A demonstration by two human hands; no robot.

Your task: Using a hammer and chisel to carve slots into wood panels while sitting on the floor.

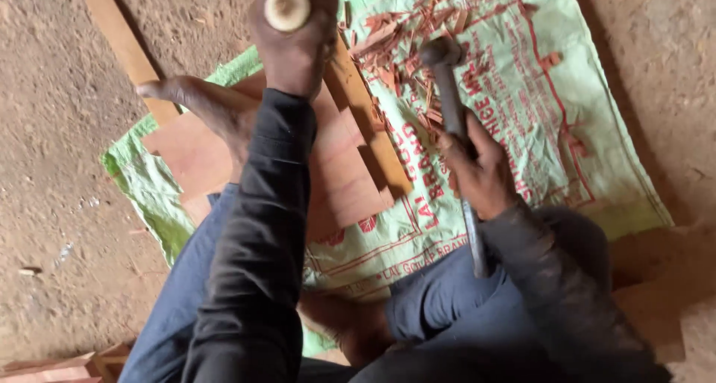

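Chisel handle [288, 8] is gripped by left hand [293, 44], hammer [451, 107] clenched in right hand [483, 176]. Chips [395, 36] already scattered on sack [582, 114]; board [339, 167] prob. only partly cut.

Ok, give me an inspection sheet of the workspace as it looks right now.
Surface: green woven sack spread on a dirt floor.
Job's things: reddish wooden board on the sack, pinned by a bare foot; a long wooden strip lies across it.
Clutter: red wood chips scattered on the sack; a loose plank on the dirt; wood offcuts at the lower left.
Grippers: left hand grips a round wooden handle; right hand grips a metal hammer.
Cables: nothing seen.
Surroundings: bare earth all round; nothing else seen.
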